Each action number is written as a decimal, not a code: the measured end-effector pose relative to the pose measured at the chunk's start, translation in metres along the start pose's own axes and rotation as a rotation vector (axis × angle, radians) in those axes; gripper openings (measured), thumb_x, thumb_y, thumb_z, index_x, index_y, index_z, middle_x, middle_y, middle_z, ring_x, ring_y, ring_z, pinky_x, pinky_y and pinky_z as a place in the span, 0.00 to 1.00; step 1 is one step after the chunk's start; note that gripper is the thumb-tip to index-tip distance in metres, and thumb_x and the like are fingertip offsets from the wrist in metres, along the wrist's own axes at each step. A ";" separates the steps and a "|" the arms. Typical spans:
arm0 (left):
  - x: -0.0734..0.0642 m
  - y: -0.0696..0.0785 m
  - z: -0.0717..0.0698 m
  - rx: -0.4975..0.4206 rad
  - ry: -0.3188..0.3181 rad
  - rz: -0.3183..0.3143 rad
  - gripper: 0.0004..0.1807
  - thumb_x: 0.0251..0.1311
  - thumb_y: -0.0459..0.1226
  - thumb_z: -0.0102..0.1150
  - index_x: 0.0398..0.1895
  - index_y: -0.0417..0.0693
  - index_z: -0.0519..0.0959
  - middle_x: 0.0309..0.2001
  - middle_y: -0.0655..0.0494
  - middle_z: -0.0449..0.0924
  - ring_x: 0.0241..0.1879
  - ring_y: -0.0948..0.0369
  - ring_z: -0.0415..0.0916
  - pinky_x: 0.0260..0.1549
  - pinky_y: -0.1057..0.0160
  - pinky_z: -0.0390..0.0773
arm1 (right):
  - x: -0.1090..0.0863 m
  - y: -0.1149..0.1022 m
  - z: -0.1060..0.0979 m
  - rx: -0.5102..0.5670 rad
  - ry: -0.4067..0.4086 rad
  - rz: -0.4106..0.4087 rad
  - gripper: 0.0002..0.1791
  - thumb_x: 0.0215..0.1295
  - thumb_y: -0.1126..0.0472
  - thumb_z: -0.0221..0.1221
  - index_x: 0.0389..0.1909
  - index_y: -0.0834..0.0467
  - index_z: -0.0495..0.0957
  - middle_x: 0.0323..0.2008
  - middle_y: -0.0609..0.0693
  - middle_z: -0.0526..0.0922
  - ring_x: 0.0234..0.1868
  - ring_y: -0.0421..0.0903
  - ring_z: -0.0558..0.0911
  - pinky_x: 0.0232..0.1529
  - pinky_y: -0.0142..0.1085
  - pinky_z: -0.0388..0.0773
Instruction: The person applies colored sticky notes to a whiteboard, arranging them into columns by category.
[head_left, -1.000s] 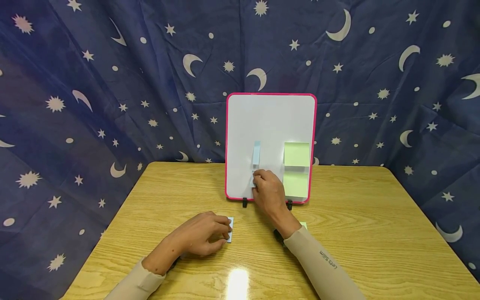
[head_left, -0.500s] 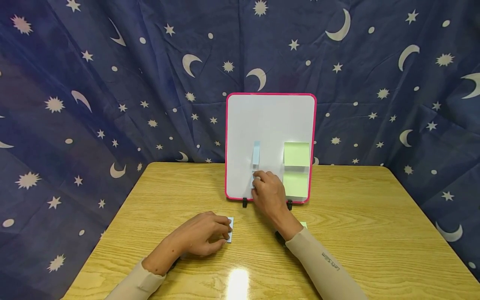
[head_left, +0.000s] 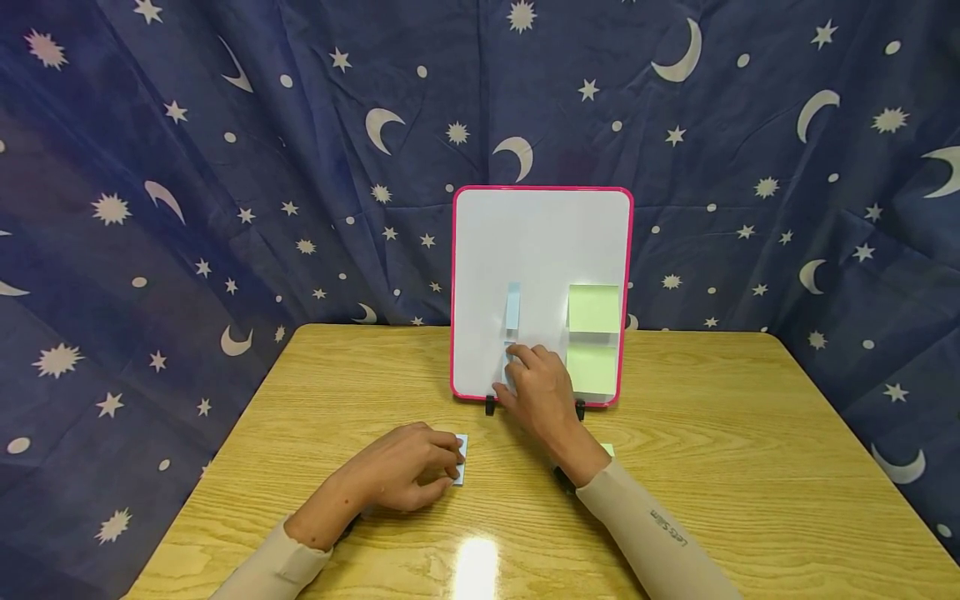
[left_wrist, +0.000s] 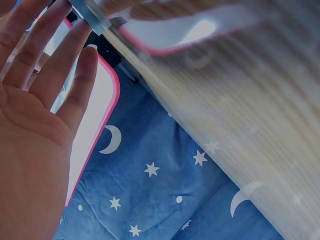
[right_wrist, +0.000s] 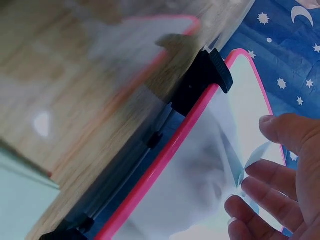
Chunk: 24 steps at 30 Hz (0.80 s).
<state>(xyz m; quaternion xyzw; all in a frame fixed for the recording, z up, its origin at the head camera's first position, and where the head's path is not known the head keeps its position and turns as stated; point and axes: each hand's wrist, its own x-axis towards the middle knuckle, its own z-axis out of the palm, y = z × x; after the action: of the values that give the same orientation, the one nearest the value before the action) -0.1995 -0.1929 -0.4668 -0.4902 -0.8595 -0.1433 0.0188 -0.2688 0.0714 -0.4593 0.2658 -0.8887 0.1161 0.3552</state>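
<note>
My right hand (head_left: 540, 392) is at the lower part of a whiteboard (head_left: 540, 233) with a pink frame. Its fingertips touch a blue sticky note (head_left: 507, 360) on the board, partly covered by the hand. In the right wrist view the thumb stands away from the other fingers. Another narrow blue sticky note (head_left: 513, 307) hangs just above. On the table, my left hand (head_left: 408, 468) rests its fingertips on a pad of blue sticky notes (head_left: 461, 458). The left wrist view shows those fingers (left_wrist: 62, 70) extended to the pad's edge (left_wrist: 92, 19).
Two green sticky notes (head_left: 593, 309) hang one above the other at the board's right side. A black stand (head_left: 490, 406) supports the board on the wooden table (head_left: 712, 433). A green pad (head_left: 608, 451) lies partly behind the right wrist. A blue star-patterned curtain (head_left: 337, 167) hangs behind.
My right thumb has moved down and away from the blue sticky note, spreading from the fingers. The right hand has shifted slightly down. My left hand stays put.
</note>
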 end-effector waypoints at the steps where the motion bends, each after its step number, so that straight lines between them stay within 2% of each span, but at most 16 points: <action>1: 0.000 0.000 0.000 0.002 -0.001 0.000 0.08 0.68 0.41 0.62 0.42 0.58 0.91 0.54 0.66 0.84 0.56 0.66 0.81 0.58 0.56 0.81 | 0.000 0.000 0.000 -0.005 -0.006 -0.003 0.16 0.54 0.51 0.80 0.29 0.60 0.91 0.49 0.51 0.88 0.44 0.52 0.83 0.41 0.44 0.80; 6: 0.000 0.001 -0.002 0.009 -0.004 0.001 0.08 0.69 0.41 0.62 0.43 0.58 0.91 0.54 0.65 0.84 0.59 0.65 0.80 0.59 0.55 0.80 | -0.003 0.001 -0.002 -0.027 -0.023 -0.033 0.15 0.56 0.52 0.78 0.33 0.60 0.91 0.52 0.51 0.88 0.46 0.53 0.83 0.42 0.45 0.81; 12: 0.000 0.000 -0.003 0.003 -0.011 0.005 0.09 0.69 0.41 0.62 0.43 0.58 0.91 0.55 0.64 0.85 0.63 0.64 0.79 0.60 0.55 0.80 | -0.008 0.002 -0.006 -0.051 -0.054 -0.075 0.12 0.60 0.60 0.73 0.40 0.63 0.90 0.58 0.55 0.86 0.48 0.54 0.82 0.41 0.46 0.80; 24: 0.000 -0.002 -0.004 -0.019 -0.013 0.016 0.09 0.70 0.40 0.62 0.44 0.58 0.91 0.54 0.64 0.85 0.61 0.64 0.81 0.58 0.55 0.80 | -0.020 0.006 -0.013 -0.073 -0.179 -0.082 0.20 0.61 0.63 0.66 0.54 0.66 0.87 0.69 0.56 0.78 0.58 0.57 0.79 0.53 0.50 0.80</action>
<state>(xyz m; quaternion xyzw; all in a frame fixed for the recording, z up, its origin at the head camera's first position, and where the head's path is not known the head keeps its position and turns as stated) -0.2011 -0.1948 -0.4634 -0.4983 -0.8542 -0.1480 0.0099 -0.2532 0.0889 -0.4639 0.2981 -0.9088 0.0446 0.2884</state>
